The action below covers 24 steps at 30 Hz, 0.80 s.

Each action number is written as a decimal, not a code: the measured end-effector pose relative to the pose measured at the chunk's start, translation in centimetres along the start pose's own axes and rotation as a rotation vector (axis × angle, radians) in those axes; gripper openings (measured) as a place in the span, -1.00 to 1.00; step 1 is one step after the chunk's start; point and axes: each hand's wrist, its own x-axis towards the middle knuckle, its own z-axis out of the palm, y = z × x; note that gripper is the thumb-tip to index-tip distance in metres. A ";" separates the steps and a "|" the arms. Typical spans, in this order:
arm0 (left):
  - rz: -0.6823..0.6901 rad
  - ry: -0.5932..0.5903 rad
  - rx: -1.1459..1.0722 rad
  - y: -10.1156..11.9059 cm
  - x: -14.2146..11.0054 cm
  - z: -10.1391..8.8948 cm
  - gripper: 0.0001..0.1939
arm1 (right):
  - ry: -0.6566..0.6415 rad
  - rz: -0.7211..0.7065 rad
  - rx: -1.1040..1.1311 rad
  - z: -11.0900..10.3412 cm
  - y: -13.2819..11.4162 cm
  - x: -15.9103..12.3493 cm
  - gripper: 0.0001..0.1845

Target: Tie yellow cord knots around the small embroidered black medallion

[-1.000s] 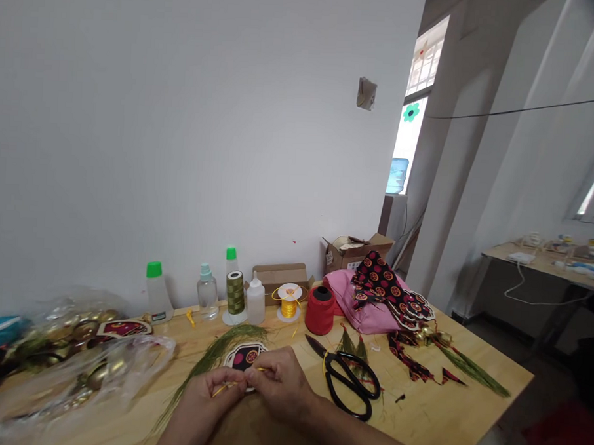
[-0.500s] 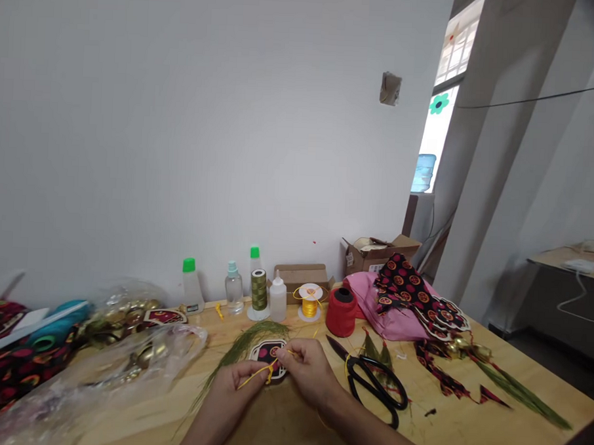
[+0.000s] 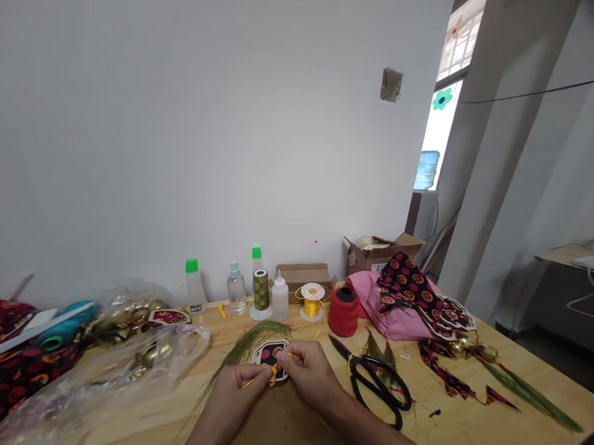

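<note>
Left hand [image 3: 233, 395]: the fingers pinch the yellow cord [image 3: 273, 374].
Right hand [image 3: 314, 375]: its fingers pinch this cord too.
Cord place: between both hands, before the patterned patch [image 3: 267, 354].
Scissors [image 3: 373, 377]: near the right hand.

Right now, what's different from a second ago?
The view swung left, so everything sits further right in the picture. The left hand and right hand moved their fingertips slightly apart, showing a little bunch of yellow cord between them. Both still pinch it. The scissors and red thread cone stayed put.
</note>
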 end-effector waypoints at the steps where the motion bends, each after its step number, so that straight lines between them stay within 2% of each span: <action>1: 0.013 -0.023 0.002 0.3 -0.1 0.0 -0.67 | 0.003 0.001 0.008 0.0 0.0 0.0 -0.71; 4: 0.030 -0.096 0.005 0.6 -0.2 -0.1 -0.66 | 0.011 0.005 0.035 0.0 0.0 0.0 -0.71; 13: 0.116 -0.090 -0.035 -1.3 0.7 0.1 -0.70 | 0.028 0.036 0.057 -0.2 -0.8 0.1 -0.72; 24: 0.095 -0.110 0.063 -1.2 0.7 0.3 -0.72 | 0.019 0.007 -0.073 0.0 -0.4 0.0 -0.73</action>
